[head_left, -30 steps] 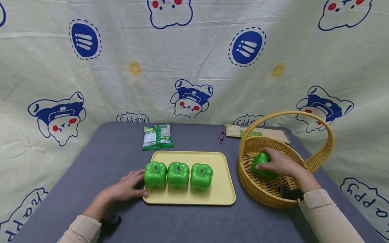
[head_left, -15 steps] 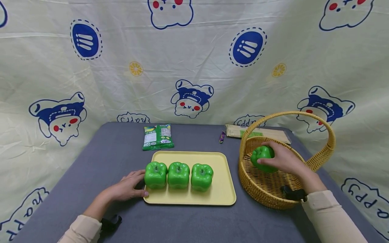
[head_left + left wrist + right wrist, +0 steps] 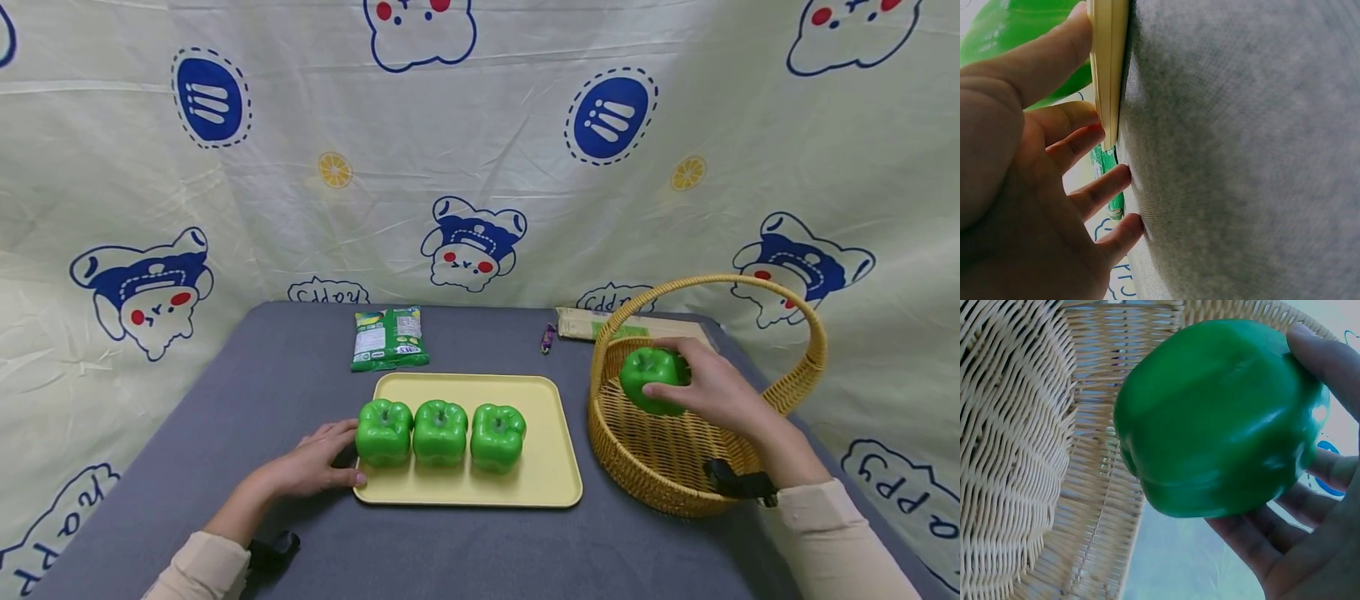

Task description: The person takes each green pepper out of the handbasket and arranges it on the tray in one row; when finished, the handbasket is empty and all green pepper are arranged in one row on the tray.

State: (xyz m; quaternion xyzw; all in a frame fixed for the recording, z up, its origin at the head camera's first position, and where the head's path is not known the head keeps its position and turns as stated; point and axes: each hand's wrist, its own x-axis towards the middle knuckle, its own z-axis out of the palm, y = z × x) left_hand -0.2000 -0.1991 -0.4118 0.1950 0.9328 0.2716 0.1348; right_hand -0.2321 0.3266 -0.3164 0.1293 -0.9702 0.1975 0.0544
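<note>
My right hand [image 3: 708, 387] grips a green bell pepper [image 3: 651, 380], thumb on one side and fingers on the other. Both are over the wicker basket [image 3: 630, 475], below its arched handle; the right wrist view shows the pepper [image 3: 1222, 419] held off the basket's woven floor [image 3: 1010, 456]. My left hand [image 3: 318, 462] lies at the left edge of a pale yellow tray [image 3: 551, 442], thumb and some fingertips touching the rim [image 3: 1107, 69], other fingertips on the cloth. Three green bell peppers [image 3: 440, 432] stand in a row on the tray.
A green snack packet [image 3: 388, 339] lies behind the tray. Farther right are a small purple wrapped candy [image 3: 547, 338] and a flat beige package [image 3: 581, 322], partly behind the basket. A grey cloth covers the table [image 3: 450, 550]; a printed curtain [image 3: 510, 108] hangs behind.
My right hand has lifted the bell pepper up from the basket's floor and shifted slightly to the right. My left hand, the tray and its peppers have stayed in place.
</note>
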